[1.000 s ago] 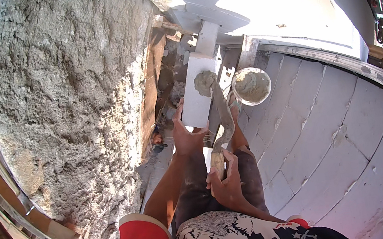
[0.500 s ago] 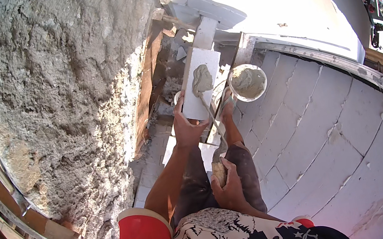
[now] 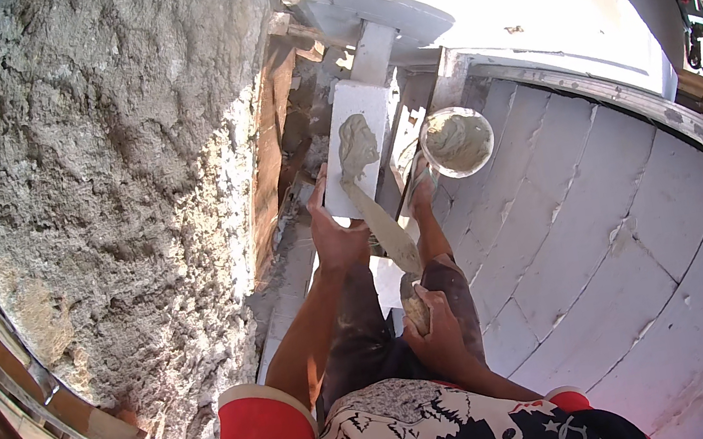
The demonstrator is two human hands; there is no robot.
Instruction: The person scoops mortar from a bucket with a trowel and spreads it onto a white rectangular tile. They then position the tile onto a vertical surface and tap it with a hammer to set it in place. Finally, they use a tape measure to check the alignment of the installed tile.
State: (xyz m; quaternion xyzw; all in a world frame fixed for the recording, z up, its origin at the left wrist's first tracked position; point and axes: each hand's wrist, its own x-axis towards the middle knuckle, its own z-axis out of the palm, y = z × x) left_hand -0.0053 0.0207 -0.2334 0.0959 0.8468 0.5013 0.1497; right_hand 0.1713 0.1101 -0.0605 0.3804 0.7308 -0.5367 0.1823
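A white building block point(image 3: 354, 100) is held out in front of me, with a smear of wet grey mortar point(image 3: 357, 140) on its upper face. My left hand point(image 3: 340, 238) is closed round the block's near end. In my right hand point(image 3: 439, 332), close to my thighs, is the handle of a trowel. The long narrow trowel blade point(image 3: 389, 236) points away from me, its tip touching the lower edge of the mortar. A round white bucket point(image 3: 491, 151) of mortar stands just right of the block, beside my foot.
A rough, rubbly grey wall point(image 3: 113, 165) fills the left side, edged by a wooden board point(image 3: 269, 154). A white block wall point(image 3: 595, 245) with mortared joints takes up the right. Beyond the block stands a pale upright post point(image 3: 374, 52). Timber lies at the lower left.
The trowel blade has turned from edge-on to showing its broad face. My right hand has moved slightly to the right. The mortar smear now reaches lower on the block.
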